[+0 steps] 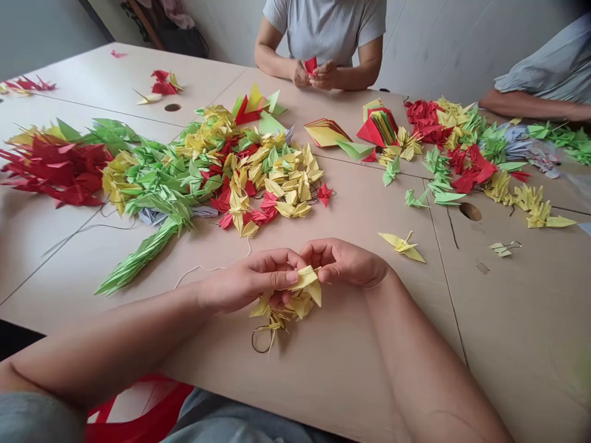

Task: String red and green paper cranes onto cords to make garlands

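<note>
My left hand (258,278) is closed, its thumb and fingers pinching a yellow paper crane (306,280) just above the table. From the other side my right hand (347,261) pinches at the same crane's right edge; a thin tip shows there, too small to name. Under my left hand hangs a bunch of yellow paper cranes (295,306), partly covered by the fingers, with a dark loop of cord (255,340) at its lower end. To the right of my hands a single yellow crane (402,246) lies on the table.
A large heap of strung cranes (157,178) spreads across the left and middle. Stacks of folded paper (379,127) and more crane strings (473,166) lie at the right. Opposite, a person (327,37) holds red paper (311,65); another person's arm (530,106) rests at far right.
</note>
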The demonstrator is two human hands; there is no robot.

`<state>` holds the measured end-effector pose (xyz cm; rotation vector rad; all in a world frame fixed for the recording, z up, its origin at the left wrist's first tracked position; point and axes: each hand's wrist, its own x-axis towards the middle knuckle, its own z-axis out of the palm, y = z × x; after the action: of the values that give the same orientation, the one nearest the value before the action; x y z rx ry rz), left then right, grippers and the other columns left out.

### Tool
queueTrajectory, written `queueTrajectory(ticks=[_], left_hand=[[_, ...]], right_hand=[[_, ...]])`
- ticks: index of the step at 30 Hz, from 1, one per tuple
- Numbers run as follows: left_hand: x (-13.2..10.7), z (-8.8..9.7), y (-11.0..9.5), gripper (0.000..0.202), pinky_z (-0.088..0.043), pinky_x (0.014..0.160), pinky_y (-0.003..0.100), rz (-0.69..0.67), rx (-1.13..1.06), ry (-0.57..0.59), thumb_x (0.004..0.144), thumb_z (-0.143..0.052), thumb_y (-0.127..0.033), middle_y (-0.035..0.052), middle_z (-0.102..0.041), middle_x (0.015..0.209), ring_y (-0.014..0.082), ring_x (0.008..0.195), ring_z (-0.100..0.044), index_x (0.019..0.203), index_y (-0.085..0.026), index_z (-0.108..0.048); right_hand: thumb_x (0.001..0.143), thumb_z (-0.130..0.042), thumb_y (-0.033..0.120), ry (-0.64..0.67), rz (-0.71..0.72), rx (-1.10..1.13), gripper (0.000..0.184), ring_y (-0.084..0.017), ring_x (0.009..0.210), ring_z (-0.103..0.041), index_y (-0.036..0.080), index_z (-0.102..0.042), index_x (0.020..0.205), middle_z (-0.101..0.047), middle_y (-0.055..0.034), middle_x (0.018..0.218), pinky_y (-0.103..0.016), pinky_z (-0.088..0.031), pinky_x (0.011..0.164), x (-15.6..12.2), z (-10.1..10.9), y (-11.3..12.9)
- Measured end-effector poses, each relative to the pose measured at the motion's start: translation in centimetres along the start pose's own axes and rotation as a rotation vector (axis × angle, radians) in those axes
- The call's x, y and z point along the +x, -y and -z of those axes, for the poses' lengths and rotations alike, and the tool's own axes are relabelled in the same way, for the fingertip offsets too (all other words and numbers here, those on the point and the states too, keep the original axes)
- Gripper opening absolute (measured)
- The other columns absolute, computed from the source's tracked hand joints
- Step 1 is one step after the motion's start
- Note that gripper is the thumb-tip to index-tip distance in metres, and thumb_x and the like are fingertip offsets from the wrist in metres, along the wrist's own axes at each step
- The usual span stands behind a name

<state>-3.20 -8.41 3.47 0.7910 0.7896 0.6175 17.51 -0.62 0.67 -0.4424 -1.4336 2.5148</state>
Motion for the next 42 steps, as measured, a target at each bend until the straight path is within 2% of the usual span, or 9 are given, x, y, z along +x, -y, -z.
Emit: queueTrajectory(ticks=[6,13,17,23,29,42], left_hand=[[1.2,1.4,0.2,0.017,-0.046,0.053,0.019,0.083,-0.188,0.067,0.078,-0.076,-0.03,0.0045,-0.067,0.07,0.0117,0.059,-0.061,0.09,-0.019,-0.071],[1.7,2.3,-0.3,0.017,-0.05,0.057,0.017,0.124,-0.333,0.001,0.08,-0.073,-0.026,0.0044,-0.068,0.065,0.0099,0.056,-0.06,0.092,-0.015,-0.068],[1.6,2.4,-0.4,0.016,-0.047,0.055,0.015,0.149,-0.361,0.001,0.081,-0.072,-0.025,0.0057,-0.067,0.067,0.0091,0.057,-0.059,0.093,-0.014,-0.068],[1.5,2.5,-0.2,0.019,-0.047,0.058,0.017,0.175,-0.371,-0.017,0.08,-0.073,-0.026,0.0045,-0.066,0.066,0.0097,0.058,-0.057,0.094,-0.015,-0.067],[1.6,2.7,-0.2,0.017,-0.046,0.058,0.017,0.173,-0.359,-0.01,0.081,-0.071,-0.025,0.004,-0.065,0.068,0.0103,0.06,-0.058,0.095,-0.015,-0.067],[1.5,2.8,0.1,0.02,-0.047,0.06,0.018,0.173,-0.396,-0.003,0.08,-0.071,-0.025,0.0041,-0.065,0.068,0.0097,0.059,-0.057,0.096,-0.015,-0.065]], right_hand=[[0.072,-0.083,0.042,-0.114,-0.053,-0.016,0.039,-0.01,0.076,-0.062,0.015,-0.069,0.096,-0.07,-0.0008,0.086,-0.022,-0.048,0.072,-0.3,0.5,0.1],[0.076,-0.079,0.044,-0.212,-0.014,-0.027,0.038,-0.015,0.092,-0.064,0.016,-0.07,0.1,-0.071,-0.0044,0.098,-0.028,-0.048,0.083,-0.9,1.0,0.1],[0.075,-0.082,0.039,-0.225,0.004,0.004,0.034,-0.013,0.087,-0.064,0.017,-0.07,0.097,-0.072,-0.0025,0.095,-0.026,-0.047,0.078,-1.1,1.2,0.2],[0.071,-0.084,0.039,-0.242,-0.017,0.032,0.038,-0.015,0.089,-0.065,0.016,-0.069,0.097,-0.072,-0.0034,0.094,-0.028,-0.047,0.079,-1.1,1.0,0.4],[0.073,-0.081,0.045,-0.252,-0.003,0.017,0.041,-0.014,0.086,-0.064,0.017,-0.069,0.099,-0.071,-0.0034,0.095,-0.027,-0.046,0.077,-1.2,1.1,0.4],[0.077,-0.08,0.041,-0.224,-0.001,0.045,0.037,-0.013,0.089,-0.064,0.019,-0.069,0.105,-0.071,-0.0025,0.098,-0.025,-0.047,0.079,-1.4,1.2,0.3]])
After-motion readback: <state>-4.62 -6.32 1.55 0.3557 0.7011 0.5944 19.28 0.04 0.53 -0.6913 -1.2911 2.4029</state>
